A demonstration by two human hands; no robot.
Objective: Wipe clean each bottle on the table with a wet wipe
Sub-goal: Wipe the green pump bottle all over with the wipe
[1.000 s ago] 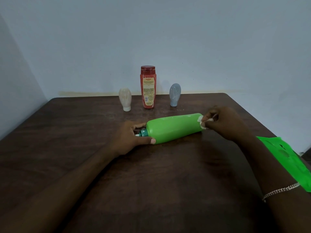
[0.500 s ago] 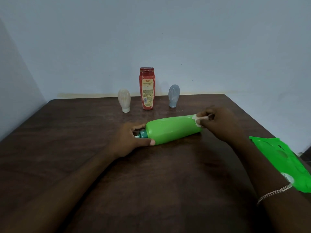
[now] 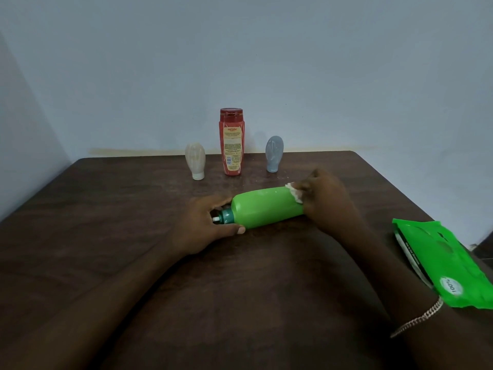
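Green bottle (image 3: pixel 266 208) lies on its side near mid-table, cap end toward the person's left, btm end to the right & angled a bit toward the far edge. Left hand (image 3: pixel 202 225) grips it at the neck end: thumb curled along the near side of the shoulder, fingers wrapped behind, w/ the dark green cap (image 3: pixel 226 217) and its white tip poking into the gap by the palm. Right hand (image 3: pixel 325 198) is curled at the btm end, fingers pinching a bunched white wet wipe (image 3: pixel 294 192) and pressing it against the bottle's upper rim there (most of the wipe is hidden under the fingers). A chain bracelet (image 3: pixel 418 317) sits on the right wrist. Three more bottles stand upright in a row near the far edge of the dark wood table (image 3: pixel 133 236), well apart from the hands: a cream bottle (image 3: pixel 195 161) on its cap at left, a taller red bottle (image 3: pixel 231 142) w/ a yellow label in the middle, a grey-blue bottle (image 3: pixel 274 157) on its cap at right. A green wipes pack (image 3: pixel 442 263) lies flat by the table's right edge, just beside the right forearm. Plain pale wall (image 3: pixel 266 62) behind.
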